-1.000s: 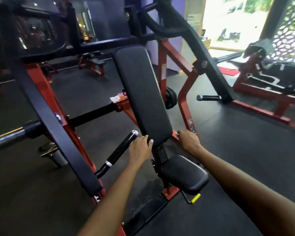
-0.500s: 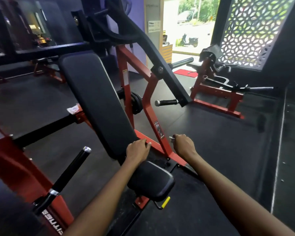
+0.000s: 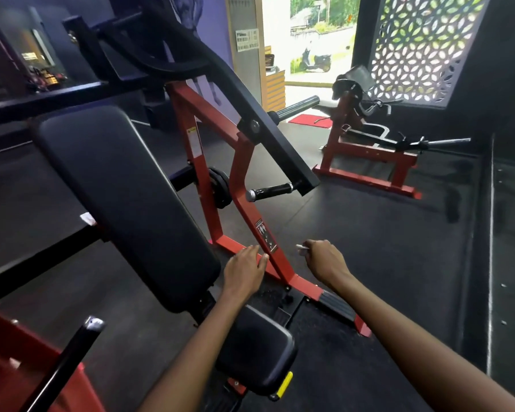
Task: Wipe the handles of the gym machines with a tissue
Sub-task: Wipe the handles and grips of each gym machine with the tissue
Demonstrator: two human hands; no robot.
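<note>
A red and black press machine fills the head view. Its right handle (image 3: 269, 192), black with a silver end cap, sticks out from the black lever arm above my hands. Its left handle (image 3: 69, 361) rises at the lower left. My right hand (image 3: 324, 260) is curled around a small white tissue (image 3: 301, 248) that pokes out past the knuckles, well below the right handle. My left hand (image 3: 246, 270) hovers with relaxed fingers beside the black back pad (image 3: 125, 200), in front of the red frame post (image 3: 259, 230).
The black seat pad (image 3: 259, 349) with a yellow knob (image 3: 283, 383) lies under my left forearm. A second red machine (image 3: 369, 156) stands at the back right by a lattice screen (image 3: 428, 46). Black rubber floor (image 3: 384, 263) spreads to the right, ending at a raised ledge (image 3: 488, 263).
The view has swung to the right. My left hand has come off the back pad's lower edge and my right hand has lifted away from the red frame, tissue still in it.
</note>
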